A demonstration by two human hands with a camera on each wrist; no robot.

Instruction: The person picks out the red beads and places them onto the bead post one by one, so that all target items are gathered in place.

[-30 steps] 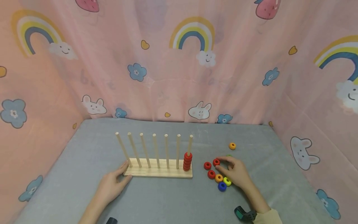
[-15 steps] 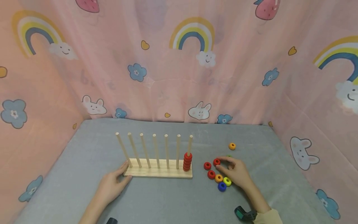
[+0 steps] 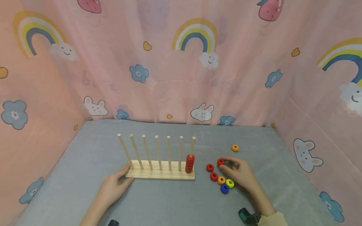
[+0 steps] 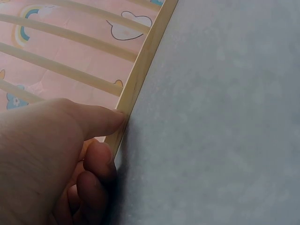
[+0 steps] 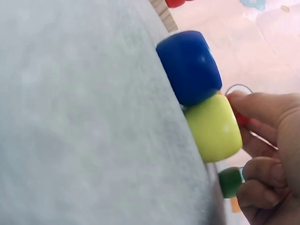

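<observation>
A wooden peg stand (image 3: pixel 161 174) with a row of upright pegs stands on the table. Several red beads (image 3: pixel 189 164) are stacked on its rightmost peg. My left hand (image 3: pixel 113 187) grips the left end of the base, the thumb (image 4: pixel 105 121) against its front edge. Thumb and forefinger of my right hand (image 3: pixel 240 173) pinch a red bead (image 3: pixel 220 162). Near that hand lie two more red beads (image 3: pixel 210 168), an orange bead (image 3: pixel 221 180), a yellow bead (image 3: pixel 230 183) and a blue bead (image 3: pixel 224 189). The right wrist view shows a green bead (image 5: pixel 229 182) beside the fingers.
One orange bead (image 3: pixel 235 147) lies apart, farther back on the grey cloth (image 3: pixel 158 204). A pink patterned curtain (image 3: pixel 158 94) encloses the table at the back and sides. A dark band (image 3: pixel 249 216) is on the right wrist.
The pinched red bead has shifted slightly back and to the right with my right hand. The green bead, partly seen before in the head view, is now hidden there. My left hand stays put.
</observation>
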